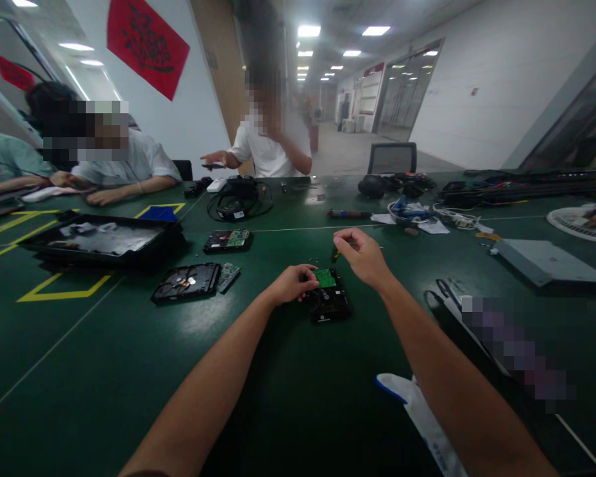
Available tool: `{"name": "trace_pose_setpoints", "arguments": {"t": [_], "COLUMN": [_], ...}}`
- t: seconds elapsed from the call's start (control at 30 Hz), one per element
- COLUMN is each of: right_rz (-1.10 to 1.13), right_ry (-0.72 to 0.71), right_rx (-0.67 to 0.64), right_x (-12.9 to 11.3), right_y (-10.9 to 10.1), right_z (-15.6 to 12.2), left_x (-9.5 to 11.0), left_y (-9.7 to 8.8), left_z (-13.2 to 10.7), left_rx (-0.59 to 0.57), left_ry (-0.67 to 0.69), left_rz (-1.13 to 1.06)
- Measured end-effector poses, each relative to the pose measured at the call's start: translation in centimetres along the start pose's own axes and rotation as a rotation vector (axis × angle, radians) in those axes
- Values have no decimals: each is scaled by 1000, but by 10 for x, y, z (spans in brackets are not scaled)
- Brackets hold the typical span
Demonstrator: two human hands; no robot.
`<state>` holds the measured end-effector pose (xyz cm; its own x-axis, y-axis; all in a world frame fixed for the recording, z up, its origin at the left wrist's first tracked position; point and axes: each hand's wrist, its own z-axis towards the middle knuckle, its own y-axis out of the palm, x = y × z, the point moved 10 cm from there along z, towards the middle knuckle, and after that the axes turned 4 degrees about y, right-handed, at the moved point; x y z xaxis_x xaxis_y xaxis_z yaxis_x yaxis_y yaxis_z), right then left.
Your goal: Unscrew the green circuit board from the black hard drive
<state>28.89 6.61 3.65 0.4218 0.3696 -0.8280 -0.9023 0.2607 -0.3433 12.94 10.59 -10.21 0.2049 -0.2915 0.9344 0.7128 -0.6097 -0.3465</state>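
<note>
A hard drive (330,306) lies on the green table in front of me, its green circuit board (324,278) facing up at the far end. At the drive's left side is my left hand (294,285), fingers bent against its edge and the board. My right hand (358,255) is raised over the far right corner, pinching a small screwdriver (334,254) that points down; its tip is hard to make out. Several tiny screws (314,260) lie just beyond the drive.
Left of me are an opened drive (186,283), a loose circuit board (228,277), another hard drive (227,240) and a black tray (104,242). A white glove (422,417) and a grey metal box (551,262) are on the right. Cables (412,211) lie farther back. People sit opposite.
</note>
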Motion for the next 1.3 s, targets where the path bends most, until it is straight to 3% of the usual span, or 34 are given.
{"name": "trace_pose_setpoints", "arguments": {"t": [0.17, 0.47, 0.7, 0.93, 1.13, 1.3], "right_rz": [86, -292, -276, -345, -291, -373], "right_ry": [-51, -326, -262, -345, -293, -351], "right_rx": [23, 68, 118, 143, 148, 147], "right_x": [-8, -38, -22, -34, -28, -38], "right_y": [0, 3, -2, -3, -4, -1], "right_z": [-4, -13, -9, -13, -10, -14], "left_x": [1, 1, -2, -1, 0, -1], "left_y": [0, 0, 0, 0, 0, 0], "left_z": [-1, 0, -1, 0, -1, 0], "left_rx": [3, -1, 1, 6, 5, 6], "left_ry": [17, 14, -10, -5, -4, -11], "left_rz": [5, -2, 9, 10, 10, 3]}}
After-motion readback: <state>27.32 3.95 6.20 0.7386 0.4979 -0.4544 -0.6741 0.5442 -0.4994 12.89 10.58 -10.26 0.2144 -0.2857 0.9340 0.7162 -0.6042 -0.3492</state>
